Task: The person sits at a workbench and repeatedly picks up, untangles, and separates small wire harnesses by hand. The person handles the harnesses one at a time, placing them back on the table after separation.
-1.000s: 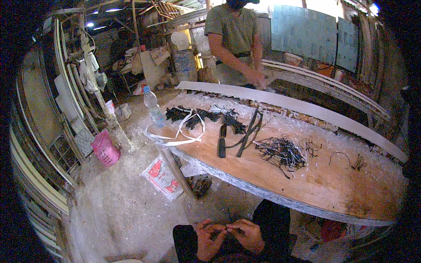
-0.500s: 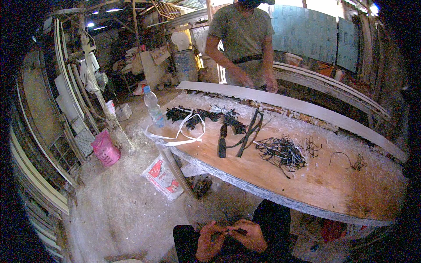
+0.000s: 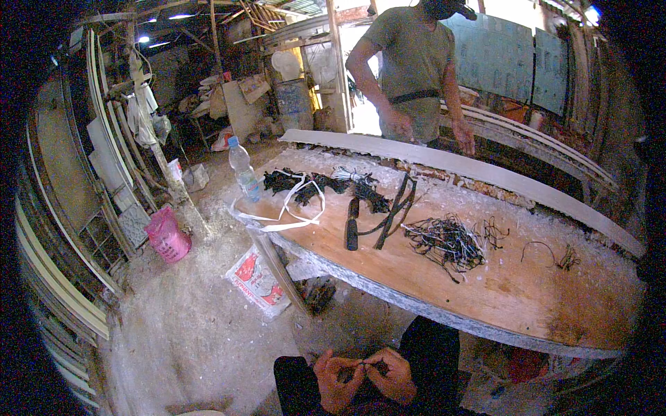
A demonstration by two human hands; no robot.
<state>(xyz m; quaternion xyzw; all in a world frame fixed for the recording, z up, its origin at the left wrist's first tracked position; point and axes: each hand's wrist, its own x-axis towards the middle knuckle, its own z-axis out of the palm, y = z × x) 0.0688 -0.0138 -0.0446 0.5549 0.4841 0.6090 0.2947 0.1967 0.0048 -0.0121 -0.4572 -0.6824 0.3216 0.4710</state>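
Over my lap, below the table's near edge, my left hand (image 3: 337, 381) and my right hand (image 3: 390, 375) meet at their fingertips. Both are closed in a pinch on a thin dark strand (image 3: 363, 363), mostly covered by the fingers. Beyond them on the wooden tabletop (image 3: 409, 286) lies a loose tangle of black and pale cords (image 3: 447, 244). Left of that are a dark cylindrical tool (image 3: 352, 229) and crossed black straps (image 3: 394, 215). Bundles of black cords (image 3: 281, 180) lie farther back, partly under a looped white strap (image 3: 284, 226).
A clear plastic bottle (image 3: 243, 170) stands at the table's left end. A long white strip (image 3: 458, 163) runs along its far edge, with a co-worker (image 3: 411, 76) standing behind. A pink sack (image 3: 167, 234) and a printed white bag (image 3: 258, 283) are on the floor.
My two hands have shifted slightly, their fingertips still together. The co-worker has moved to the right and stands more upright. Things on the table lie as before.
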